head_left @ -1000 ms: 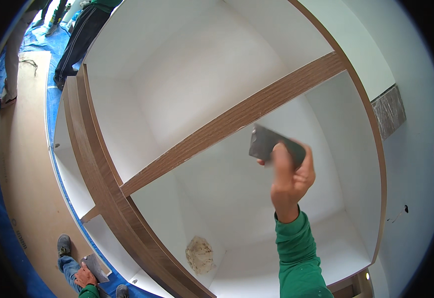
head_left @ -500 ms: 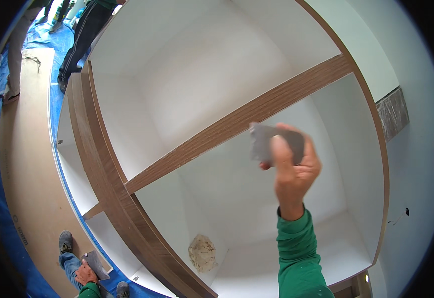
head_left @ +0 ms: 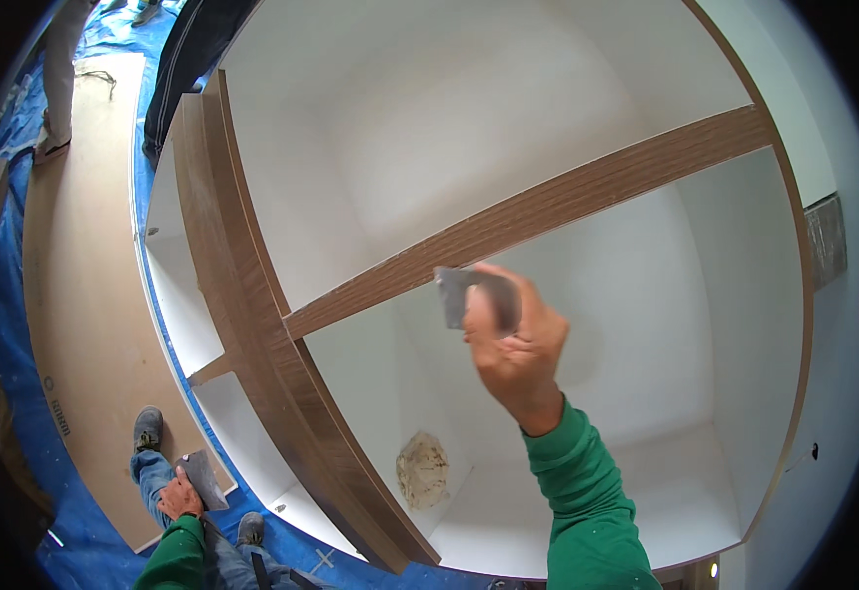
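Observation:
My right hand [head_left: 523, 349] grips a flat grey scraper blade [head_left: 453, 298], thumb across its face. The blade is near the lower edge of the brown wood-grain divider [head_left: 547, 211]; whether it touches I cannot tell. That divider separates two white cabinet compartments. Low on the left, beside my knee, my left hand [head_left: 181, 498] is closed on a flat grey metal plate [head_left: 201, 480]. A rough beige patch [head_left: 421, 470] marks the lower compartment's wall.
A brown wood-grain post [head_left: 237, 305] runs along the cabinet's left side. Brown board [head_left: 95, 285] covers the floor over blue sheeting [head_left: 80, 506]. Two other people's legs [head_left: 59, 69] [head_left: 176, 69] appear at upper left. A light wall [head_left: 832, 393] borders the right.
My right hand has moved left with the scraper blade, along the divider. The whole view has shifted, and more of my left arm and legs shows.

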Demonstrator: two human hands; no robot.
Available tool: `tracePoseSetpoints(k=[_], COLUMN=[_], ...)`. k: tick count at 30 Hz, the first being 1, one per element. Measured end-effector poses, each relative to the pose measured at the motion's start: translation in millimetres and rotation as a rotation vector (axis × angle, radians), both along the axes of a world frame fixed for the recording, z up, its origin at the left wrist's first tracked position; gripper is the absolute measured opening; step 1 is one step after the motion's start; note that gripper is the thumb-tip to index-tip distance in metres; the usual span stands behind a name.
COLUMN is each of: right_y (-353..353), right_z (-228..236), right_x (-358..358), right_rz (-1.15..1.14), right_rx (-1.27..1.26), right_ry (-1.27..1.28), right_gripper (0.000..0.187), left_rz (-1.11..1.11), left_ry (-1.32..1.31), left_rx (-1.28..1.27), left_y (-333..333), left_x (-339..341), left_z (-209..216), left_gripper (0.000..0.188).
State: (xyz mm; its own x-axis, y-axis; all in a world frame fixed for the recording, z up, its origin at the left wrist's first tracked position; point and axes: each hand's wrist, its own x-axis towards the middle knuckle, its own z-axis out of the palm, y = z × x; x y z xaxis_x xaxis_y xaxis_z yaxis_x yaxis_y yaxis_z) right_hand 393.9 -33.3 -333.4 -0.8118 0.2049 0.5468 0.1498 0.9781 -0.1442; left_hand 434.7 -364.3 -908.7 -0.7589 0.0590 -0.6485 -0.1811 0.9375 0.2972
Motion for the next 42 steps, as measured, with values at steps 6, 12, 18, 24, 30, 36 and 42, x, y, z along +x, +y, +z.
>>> tracePoseSetpoints(k=[6, 12, 18, 24, 30, 36, 42], right_y=[-14, -5, -16, 13, 34, 57, 55], right_z=[27, 5, -1, -19, -30, -40, -46], right_x=[-1, 1, 12, 31, 34, 30, 39], right_rz=[-0.054, -0.002, 0.116, 0.344, 0.288, 0.229, 0.231], right_rx=[-0.059, 0.199, 0.017, 0.509, 0.738, 0.867, 0.849], right_ry=[0.153, -0.022, -0.034, -0.103, -0.102, -0.027, -0.120], right_gripper=[0.020, 0.021, 0.022, 0.035, 0.050, 0.051, 0.048], left_rz=[0.012, -0.012, 0.014, -0.089, -0.160, -0.162, -0.077], left_ry=[-0.001, -0.013, 0.009, 0.050, -0.029, -0.049, -0.110], left_rx=[-0.017, -0.034, -0.017, -0.026, -0.068, -0.078, -0.079], left_y=[-5, -3, -7, -15, -19, -19, -12], left_x=[0, -1, 4, 14, 17, 25, 21], left_z=[1, 2, -5, -26, -14, -14, -6], left_gripper=[0.065, 0.064, 0.063, 0.064, 0.045, 0.046, 0.051])
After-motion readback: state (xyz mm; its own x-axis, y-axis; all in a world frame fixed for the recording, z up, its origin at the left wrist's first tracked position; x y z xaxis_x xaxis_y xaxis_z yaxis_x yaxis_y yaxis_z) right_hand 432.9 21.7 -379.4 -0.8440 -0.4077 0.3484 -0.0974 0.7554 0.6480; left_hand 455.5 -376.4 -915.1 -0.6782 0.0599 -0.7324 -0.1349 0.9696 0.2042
